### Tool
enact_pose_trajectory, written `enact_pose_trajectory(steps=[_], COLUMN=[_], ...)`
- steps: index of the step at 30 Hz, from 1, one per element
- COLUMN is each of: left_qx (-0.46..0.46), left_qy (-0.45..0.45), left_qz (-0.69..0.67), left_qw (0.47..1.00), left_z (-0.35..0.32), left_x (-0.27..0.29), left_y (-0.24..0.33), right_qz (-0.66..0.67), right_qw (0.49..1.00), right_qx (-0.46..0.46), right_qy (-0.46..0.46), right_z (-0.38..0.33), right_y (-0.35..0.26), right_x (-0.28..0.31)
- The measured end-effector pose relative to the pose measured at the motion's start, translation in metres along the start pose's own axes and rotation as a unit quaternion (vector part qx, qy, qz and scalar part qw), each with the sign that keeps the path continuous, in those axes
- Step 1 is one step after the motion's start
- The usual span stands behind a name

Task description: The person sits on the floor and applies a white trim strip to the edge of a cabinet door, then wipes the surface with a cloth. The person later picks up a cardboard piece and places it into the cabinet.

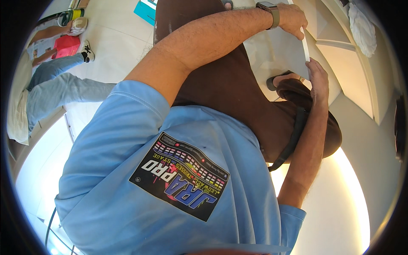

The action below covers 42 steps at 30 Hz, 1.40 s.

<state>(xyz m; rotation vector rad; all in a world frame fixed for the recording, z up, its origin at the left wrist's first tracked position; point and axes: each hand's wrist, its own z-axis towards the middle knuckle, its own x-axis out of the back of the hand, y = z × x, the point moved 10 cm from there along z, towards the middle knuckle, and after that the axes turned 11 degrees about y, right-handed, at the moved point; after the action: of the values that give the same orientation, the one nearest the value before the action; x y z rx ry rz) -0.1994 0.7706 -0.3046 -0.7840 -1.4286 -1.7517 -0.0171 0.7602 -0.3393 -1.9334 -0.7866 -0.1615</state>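
Observation:
A thin white panel [306,47] stands at the upper right, its narrow edge turned toward me. My left hand [292,19], with a watch on the wrist, grips the upper end of that edge, fingers bent over it. Lower down, my right hand [318,80] is closed on the same edge, its fingertips near the panel's corner. The panel's broad face shows grey between my hands and my brown-trousered leg [221,80]. My fingers on its far side are partly hidden.
White angled wall panels [346,63] rise close to my right, with a crumpled white cloth or bag [362,29] above. Light glows along a curved edge [361,187]. A teal box [146,12] lies on the floor. At left are people in jeans [63,87] and a pink bag-like item [66,46].

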Motion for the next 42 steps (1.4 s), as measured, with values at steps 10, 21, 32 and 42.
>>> enact_pose_trajectory(steps=[10, 21, 32, 42], left_qx=[-0.032, 0.025, 0.025, 0.029], left_qy=[0.04, -0.059, -0.082, -0.068], left_qz=[-0.005, 0.054, 0.058, 0.062], left_qw=[0.999, 0.997, 0.995, 0.995], left_z=[-0.005, -0.002, -0.003, -0.001], left_x=[-0.007, -0.019, -0.029, -0.026], left_y=[0.013, -0.007, -0.006, -0.005], right_qz=[-0.001, -0.005, -0.035, -0.108], right_qw=[1.0, 1.0, 0.999, 0.994], right_qx=[-0.013, -0.019, -0.012, -0.028], right_qy=[-0.012, 0.011, 0.019, 0.018], right_z=[0.013, 0.004, 0.01, 0.018], right_y=[0.009, -0.009, -0.006, -0.02], right_x=[-0.006, -0.01, -0.01, -0.013])
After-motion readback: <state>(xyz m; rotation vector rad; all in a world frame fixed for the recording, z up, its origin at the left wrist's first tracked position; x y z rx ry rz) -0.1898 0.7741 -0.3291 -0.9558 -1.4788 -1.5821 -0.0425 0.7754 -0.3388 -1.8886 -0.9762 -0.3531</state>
